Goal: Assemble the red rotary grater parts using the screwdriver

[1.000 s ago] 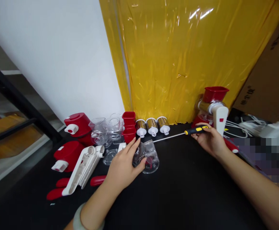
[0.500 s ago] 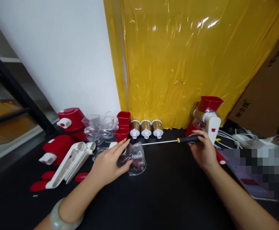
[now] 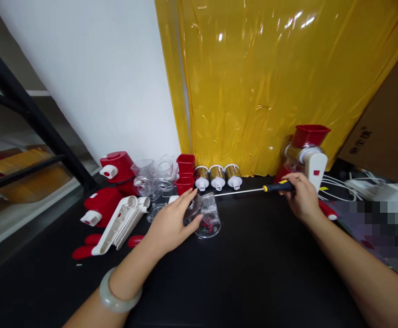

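Note:
My left hand (image 3: 173, 221) is closed around a clear plastic grater housing (image 3: 211, 213), which lies on the black table. The thumb presses its near side and the fingers lie over the far side, covering part of it. In my right hand (image 3: 302, 197) is a screwdriver (image 3: 276, 187) with a black and yellow handle, held nearly level. Its long metal shaft points left and its end meets the housing's upper right edge; whether the tip sits in a screw I cannot tell. Behind it stand three metal grater drums (image 3: 217, 177) with white ends.
Red bases (image 3: 101, 205) and white crank arms (image 3: 120, 223) lie at left. Clear housings (image 3: 152, 175) and stacked red pushers (image 3: 185, 175) stand by the wall. An assembled rotary grater (image 3: 313, 155) is at right, near white cables (image 3: 342, 189) and a partly blurred flat item.
The view has shifted, so everything sits farther right and slightly higher. Both hands keep their holds, and the screwdriver's shaft still reaches the clear housing.

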`<state>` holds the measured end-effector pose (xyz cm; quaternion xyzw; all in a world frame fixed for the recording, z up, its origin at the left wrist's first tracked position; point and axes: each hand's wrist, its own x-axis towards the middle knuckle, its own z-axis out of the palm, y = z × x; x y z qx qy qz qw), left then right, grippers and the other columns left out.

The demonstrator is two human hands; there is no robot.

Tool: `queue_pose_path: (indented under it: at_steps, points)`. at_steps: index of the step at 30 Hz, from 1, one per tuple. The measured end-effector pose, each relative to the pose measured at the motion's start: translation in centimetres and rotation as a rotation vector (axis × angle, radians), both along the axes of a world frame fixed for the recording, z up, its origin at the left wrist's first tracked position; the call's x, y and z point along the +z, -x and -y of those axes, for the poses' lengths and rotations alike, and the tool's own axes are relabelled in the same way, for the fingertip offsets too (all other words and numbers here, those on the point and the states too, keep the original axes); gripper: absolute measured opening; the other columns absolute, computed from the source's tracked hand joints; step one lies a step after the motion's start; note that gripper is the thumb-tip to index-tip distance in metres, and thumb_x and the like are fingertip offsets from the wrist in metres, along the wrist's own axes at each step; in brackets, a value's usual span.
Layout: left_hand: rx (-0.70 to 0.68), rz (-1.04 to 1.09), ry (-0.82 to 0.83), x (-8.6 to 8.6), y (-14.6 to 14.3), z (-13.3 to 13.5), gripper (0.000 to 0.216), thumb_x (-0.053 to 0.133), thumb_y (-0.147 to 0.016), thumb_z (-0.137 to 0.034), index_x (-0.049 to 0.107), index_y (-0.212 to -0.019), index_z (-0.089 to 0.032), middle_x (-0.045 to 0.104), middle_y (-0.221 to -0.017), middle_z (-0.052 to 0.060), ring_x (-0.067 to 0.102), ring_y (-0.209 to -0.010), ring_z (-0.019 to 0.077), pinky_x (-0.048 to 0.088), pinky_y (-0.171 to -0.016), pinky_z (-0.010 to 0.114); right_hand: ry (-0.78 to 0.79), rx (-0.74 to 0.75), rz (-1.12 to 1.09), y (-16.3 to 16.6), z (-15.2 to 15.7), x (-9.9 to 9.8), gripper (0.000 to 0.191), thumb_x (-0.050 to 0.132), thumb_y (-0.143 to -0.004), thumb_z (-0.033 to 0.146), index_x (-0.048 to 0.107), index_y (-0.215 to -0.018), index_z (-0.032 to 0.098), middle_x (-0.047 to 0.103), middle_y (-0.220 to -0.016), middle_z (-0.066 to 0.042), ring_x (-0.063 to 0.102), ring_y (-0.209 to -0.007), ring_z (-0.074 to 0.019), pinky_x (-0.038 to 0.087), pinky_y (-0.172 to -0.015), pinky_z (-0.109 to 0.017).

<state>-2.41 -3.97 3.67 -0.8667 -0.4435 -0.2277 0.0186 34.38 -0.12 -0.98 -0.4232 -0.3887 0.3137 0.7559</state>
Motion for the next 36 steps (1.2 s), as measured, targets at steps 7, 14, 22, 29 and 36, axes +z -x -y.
queue_pose_path:
  at_steps: [7,14,22,29,36]
  points:
    - [-0.007,0.003,0.017,0.1,0.1,-0.1,0.061,0.050,-0.093,-0.047,0.040,-0.146,-0.019,0.049,-0.148,0.011,0.050,-0.133,0.0260,0.045,-0.109,0.043,-0.088,0.162,-0.155,0.8,1.5,1.1,0.014,0.066,-0.066,0.029,0.067,-0.078,0.022,0.057,-0.077,0.000,0.054,-0.068,-0.0126,0.048,-0.058,-0.027]
    - [-0.009,-0.009,0.034,0.1,0.3,-0.3,0.062,0.050,-0.093,-0.048,0.038,-0.147,-0.020,0.047,-0.149,0.011,0.049,-0.134,0.0267,0.044,-0.110,0.043,0.075,-0.063,0.001,0.5,0.8,0.1,0.033,0.065,-0.078,0.054,0.064,-0.071,0.022,0.046,-0.052,0.003,0.039,-0.044,-0.0101,0.033,-0.041,-0.025]
    - [-0.018,-0.010,0.019,0.0,0.1,0.0,0.063,0.049,-0.092,-0.051,0.039,-0.147,-0.020,0.048,-0.149,0.010,0.049,-0.134,0.0268,0.042,-0.111,0.044,-0.026,0.138,-0.242,1.2,1.2,0.9,0.011,0.070,-0.065,0.027,0.064,-0.073,0.023,0.057,-0.076,0.001,0.056,-0.072,-0.0145,0.052,-0.062,-0.031]
    - [0.008,-0.036,0.022,0.0,0.1,0.3,0.064,0.047,-0.092,-0.055,0.040,-0.147,-0.022,0.050,-0.147,0.009,0.053,-0.130,0.0284,0.046,-0.107,0.044,-0.080,-0.020,-0.140,1.5,1.0,1.0,0.037,0.061,-0.077,0.058,0.060,-0.064,0.023,0.050,-0.054,0.000,0.048,-0.049,-0.0130,0.043,-0.043,-0.027]
    - [0.015,-0.012,0.016,-0.1,-0.1,0.3,0.065,0.048,-0.091,-0.056,0.042,-0.146,-0.021,0.053,-0.144,0.009,0.055,-0.128,0.0284,0.047,-0.104,0.044,-0.025,0.008,-0.220,1.5,0.5,0.0,0.017,0.069,-0.073,0.033,0.055,-0.077,0.023,0.049,-0.062,0.005,0.048,-0.050,-0.0090,0.046,-0.048,-0.025]
